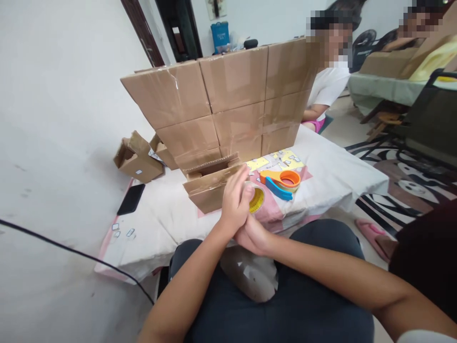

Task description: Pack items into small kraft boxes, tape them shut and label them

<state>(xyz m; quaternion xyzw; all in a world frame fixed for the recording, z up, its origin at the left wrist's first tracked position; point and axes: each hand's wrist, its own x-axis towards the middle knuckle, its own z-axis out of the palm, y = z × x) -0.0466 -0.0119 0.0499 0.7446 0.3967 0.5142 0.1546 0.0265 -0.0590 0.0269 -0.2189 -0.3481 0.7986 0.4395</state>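
- Background: pale wall (64, 95) at left; table covered with a white tablecloth (160, 219); a seated person in a white shirt (332, 90) beyond the far right end.
- Main assembly: a block of taped cardboard boxes (237, 100) stands on the table, tilted in view.
- Work item: an open-topped carton (207, 193) sits in front of the block, just beyond the hands, its right end partly hidden.
- Tape: a tape roll (257, 200) lies beside the hands; an orange-and-blue dispenser (278, 188) lies to its right.
- Grip: left hand (233, 200) and right hand (254, 236) press together. Left fingers are extended; right fingers are mostly hidden. Whether anything lies between the palms cannot be told.
- Step in hand: apparently an idle position — no carton or tape visibly grasped.
- Next move: grasping either item would call for parting the palms first — then a clear approach to the carton's walls or the roll's rim.
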